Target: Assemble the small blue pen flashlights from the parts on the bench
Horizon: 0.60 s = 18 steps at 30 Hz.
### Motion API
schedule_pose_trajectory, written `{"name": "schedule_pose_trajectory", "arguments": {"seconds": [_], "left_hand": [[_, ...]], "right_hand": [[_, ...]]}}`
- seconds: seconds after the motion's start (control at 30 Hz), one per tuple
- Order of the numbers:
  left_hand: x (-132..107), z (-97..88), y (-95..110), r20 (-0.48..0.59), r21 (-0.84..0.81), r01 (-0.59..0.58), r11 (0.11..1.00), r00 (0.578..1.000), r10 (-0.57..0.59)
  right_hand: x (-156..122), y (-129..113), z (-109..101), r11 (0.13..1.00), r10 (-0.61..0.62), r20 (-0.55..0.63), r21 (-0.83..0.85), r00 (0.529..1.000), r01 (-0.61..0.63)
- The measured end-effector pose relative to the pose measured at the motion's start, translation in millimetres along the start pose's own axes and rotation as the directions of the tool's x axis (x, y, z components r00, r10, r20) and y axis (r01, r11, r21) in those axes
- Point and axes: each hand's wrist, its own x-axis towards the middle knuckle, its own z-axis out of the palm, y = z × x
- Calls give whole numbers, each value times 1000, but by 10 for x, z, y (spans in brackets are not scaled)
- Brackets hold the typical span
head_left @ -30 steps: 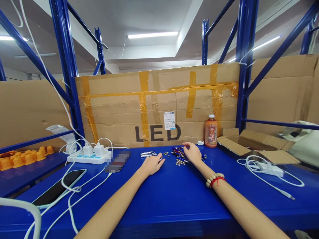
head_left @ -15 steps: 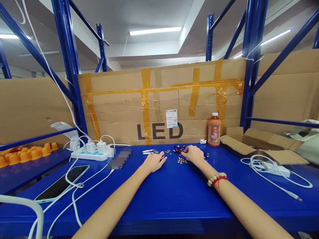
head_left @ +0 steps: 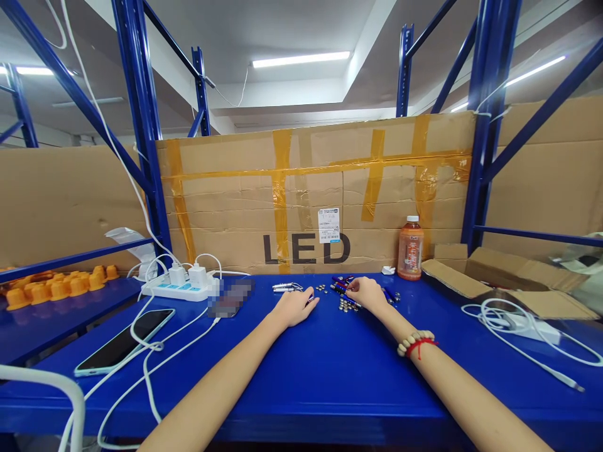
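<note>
My left hand point(head_left: 294, 307) rests on the blue table with its fingers curled and thumb forward. A small dark-blue piece shows between thumb and fingers, mostly hidden. Just beyond that hand lie slim silver pen-like pieces point(head_left: 284, 287). Over a pile of dark blue and purple pen-like tubes point(head_left: 340, 285), my right hand point(head_left: 366, 294) has its fingertips pinched together. What they pinch, if anything, cannot be made out. Small round silver metal parts point(head_left: 347, 305) are scattered in front of the pile, with a few others point(head_left: 321, 289) between the hands.
At the back right stands an orange drink bottle point(head_left: 411, 248), beside an open cardboard box point(head_left: 455, 279). A coiled white cable point(head_left: 499, 320) lies in front of the box. On the left are a phone point(head_left: 123, 342), a white power strip point(head_left: 181, 290) and loose white cables.
The whole view has shifted slightly, so everything appears a little farther right. Both hands keep nearly the same place and pose on the table.
</note>
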Motion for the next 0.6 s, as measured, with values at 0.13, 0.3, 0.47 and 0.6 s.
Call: {"name": "schedule_pose_trajectory", "arguments": {"seconds": [0.13, 0.3, 0.47, 0.6], "left_hand": [[-3, -22, 11, 11, 0, 5, 1000, 1000, -5], [-5, -34, 19, 21, 13, 2, 1000, 1000, -2], [-2, -16, 12, 8, 15, -6, 1000, 1000, 6], [0, -8, 5, 6, 4, -4, 1000, 1000, 4]], "right_hand": [[21, 12, 42, 999, -19, 24, 51, 1000, 17], [43, 49, 70, 997, -65, 53, 54, 996, 62], [39, 71, 81, 997, -77, 69, 26, 995, 75], [12, 54, 59, 997, -73, 47, -13, 996, 74]]}}
